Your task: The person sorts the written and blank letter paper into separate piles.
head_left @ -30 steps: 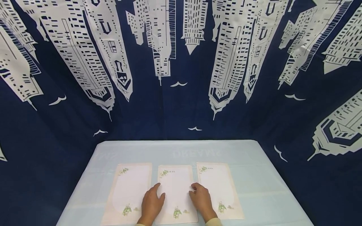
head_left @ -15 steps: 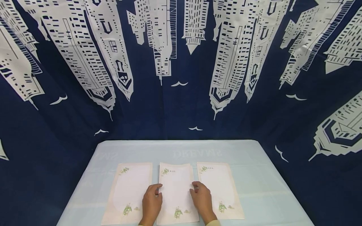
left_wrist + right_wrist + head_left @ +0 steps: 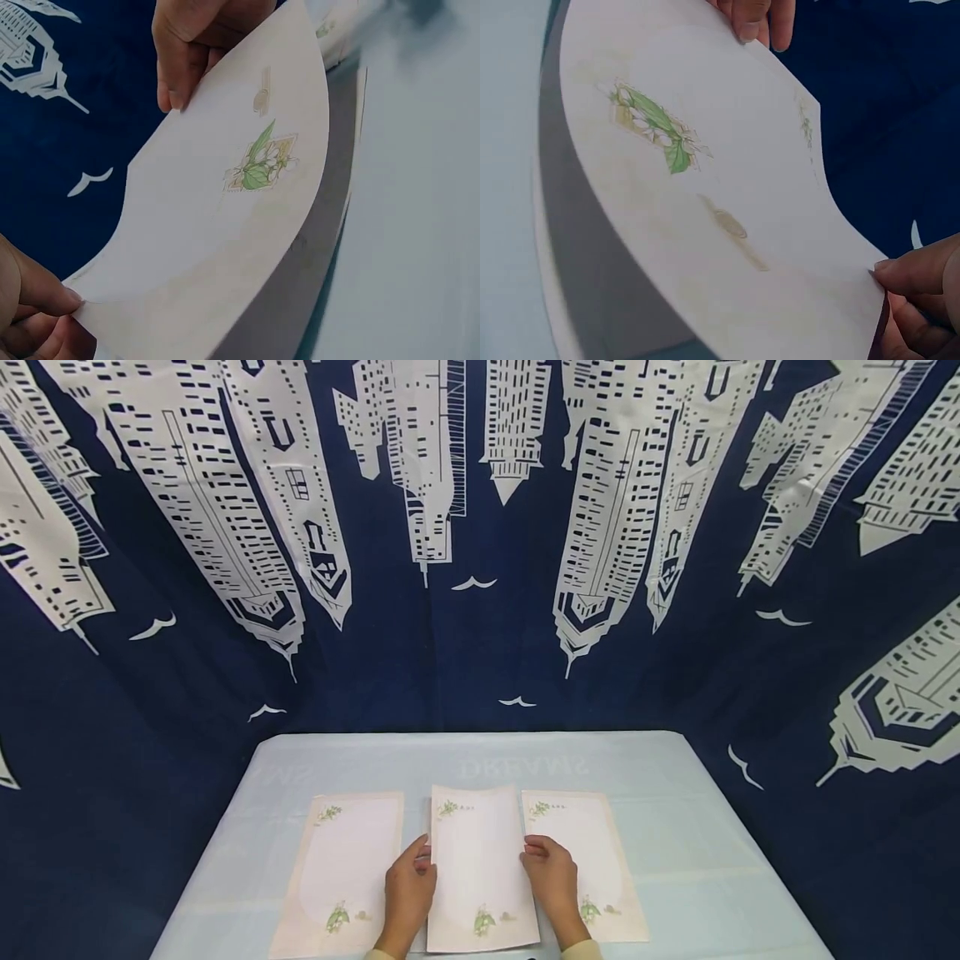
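Note:
A sheet of pale pink-edged stationery paper (image 3: 480,864), printed with green leaves and white flowers, is raised off the table between both hands. My left hand (image 3: 409,887) pinches its left edge between thumb and fingers; the left wrist view shows the thumb (image 3: 49,292) on the upper face. On the opposite edge, my right hand (image 3: 552,878) pinches in the same way, its thumb (image 3: 919,270) pressed on top. The paper bows in a curve between the two grips. A shaded grey surface (image 3: 600,247) shows below the sheet; I cannot tell whether it is another page.
Two similar sheets lie flat, one on the left (image 3: 345,860) and one on the right (image 3: 573,852), partly behind the right hand. The table wears a light blue cover (image 3: 712,877). A navy curtain (image 3: 450,652) with white buildings hangs behind and at the sides.
Both hands have closed on the middle sheet's edges and lifted it from the table, shifting it a little to the right. The two side sheets have stayed put.

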The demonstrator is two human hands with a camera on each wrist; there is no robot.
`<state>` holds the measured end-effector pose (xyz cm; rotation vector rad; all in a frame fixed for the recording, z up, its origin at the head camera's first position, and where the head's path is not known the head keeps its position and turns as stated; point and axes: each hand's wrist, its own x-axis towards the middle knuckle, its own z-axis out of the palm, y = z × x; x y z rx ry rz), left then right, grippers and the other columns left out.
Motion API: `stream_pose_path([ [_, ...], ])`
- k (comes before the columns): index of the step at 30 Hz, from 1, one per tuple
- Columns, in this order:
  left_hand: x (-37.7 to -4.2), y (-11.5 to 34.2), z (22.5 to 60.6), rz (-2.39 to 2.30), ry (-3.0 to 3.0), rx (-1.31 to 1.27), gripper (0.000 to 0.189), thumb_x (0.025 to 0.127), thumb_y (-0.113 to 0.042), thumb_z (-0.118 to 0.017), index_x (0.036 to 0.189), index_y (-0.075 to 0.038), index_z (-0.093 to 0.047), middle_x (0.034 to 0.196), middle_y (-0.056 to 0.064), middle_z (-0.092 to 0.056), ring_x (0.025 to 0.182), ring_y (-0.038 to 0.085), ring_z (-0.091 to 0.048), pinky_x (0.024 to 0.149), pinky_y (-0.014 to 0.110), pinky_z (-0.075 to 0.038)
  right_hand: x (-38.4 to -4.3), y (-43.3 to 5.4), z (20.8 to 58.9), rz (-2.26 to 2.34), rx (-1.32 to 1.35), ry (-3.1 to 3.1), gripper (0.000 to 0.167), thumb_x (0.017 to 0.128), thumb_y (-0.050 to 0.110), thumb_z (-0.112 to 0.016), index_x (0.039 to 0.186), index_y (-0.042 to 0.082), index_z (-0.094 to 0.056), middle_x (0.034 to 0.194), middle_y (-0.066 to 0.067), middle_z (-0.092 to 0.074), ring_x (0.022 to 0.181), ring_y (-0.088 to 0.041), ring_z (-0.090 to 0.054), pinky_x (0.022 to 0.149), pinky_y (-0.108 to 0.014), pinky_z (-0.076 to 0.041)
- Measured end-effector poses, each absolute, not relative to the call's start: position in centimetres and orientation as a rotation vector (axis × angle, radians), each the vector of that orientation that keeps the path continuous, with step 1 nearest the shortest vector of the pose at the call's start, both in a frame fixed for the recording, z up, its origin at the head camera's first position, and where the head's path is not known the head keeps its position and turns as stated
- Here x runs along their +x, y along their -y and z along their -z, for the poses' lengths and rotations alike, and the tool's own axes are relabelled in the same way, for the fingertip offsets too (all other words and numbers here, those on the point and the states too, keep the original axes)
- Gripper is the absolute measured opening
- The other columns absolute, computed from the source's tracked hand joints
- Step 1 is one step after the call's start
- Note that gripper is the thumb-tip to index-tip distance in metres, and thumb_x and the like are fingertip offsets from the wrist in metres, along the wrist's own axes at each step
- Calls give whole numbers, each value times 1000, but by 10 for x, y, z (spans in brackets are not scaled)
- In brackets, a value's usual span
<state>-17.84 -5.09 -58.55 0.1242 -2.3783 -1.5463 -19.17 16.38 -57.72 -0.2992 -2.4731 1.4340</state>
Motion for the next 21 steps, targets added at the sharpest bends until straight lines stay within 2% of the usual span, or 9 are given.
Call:
stream_pose_path([
  [8, -192, 28, 586, 1597, 2395, 123, 39, 76, 15, -70, 115, 8, -70, 94, 9, -70, 78, 19, -69, 65, 26, -57, -194, -190, 570, -1399, -388, 2475, 21, 83, -4, -74, 104, -4, -75, 90, -10, -75, 85, -26, -73, 71, -31, -59],
  [17, -204, -8, 590, 1670, 2369, 20, 36, 75, 14, -70, 110, 5, -73, 88, 3, -68, 73, 16, -68, 63, 24, -55, -191, -230, 561, -1325, -448, 2510, 23, 86, 0, -69, 108, -5, -74, 94, -13, -75, 90, -33, -71, 77, -43, -57],
  [21, -206, -23, 591, 1709, 2384, 0, 36, 75, 13, -69, 110, 4, -72, 87, 2, -67, 73, 14, -66, 64, 24, -55, -190, -245, 562, -1293, -481, 2511, 23, 87, -2, -68, 108, -6, -74, 94, -14, -75, 91, -35, -70, 75, -40, -57],
])
